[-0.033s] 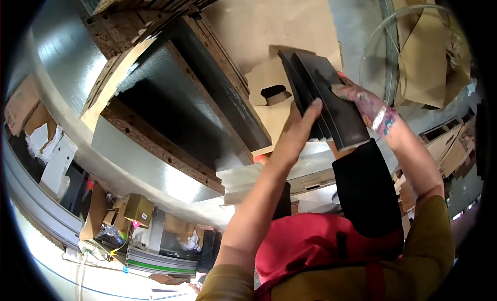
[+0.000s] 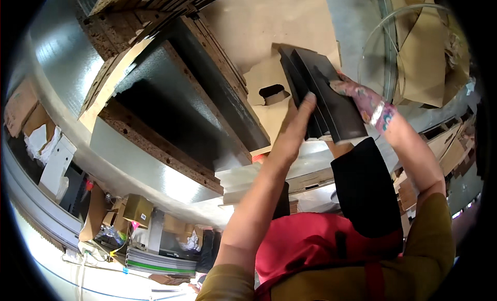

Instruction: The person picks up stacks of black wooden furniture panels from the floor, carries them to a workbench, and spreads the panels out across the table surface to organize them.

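Several narrow dark panels (image 2: pixel 336 101) are held upright and tilted in front of me, pressed side by side with a thin gap between some of them. My left hand (image 2: pixel 297 122) grips them from the left, its thumb lying along the panels and its other fingers hidden behind. On the other side, my right hand (image 2: pixel 360 98), in a patterned sleeve or glove, is closed around the right-hand panel's outer edge. Beneath them is a brown cardboard sheet (image 2: pixel 284 24) with an oval cut-out.
Larger dark boards (image 2: pixel 207 114) with raw chipboard edges stand stacked to the left. Another chipboard stack (image 2: pixel 111 34) rises at the far left. A clear hoop of strap (image 2: pixel 365 47) and folded cardboard (image 2: pixel 422 57) lie at the right. A small box (image 2: pixel 138 210) sits lower left.
My left thumb has shifted slightly up and left on the panels. The panels' lower ends have moved up a little.
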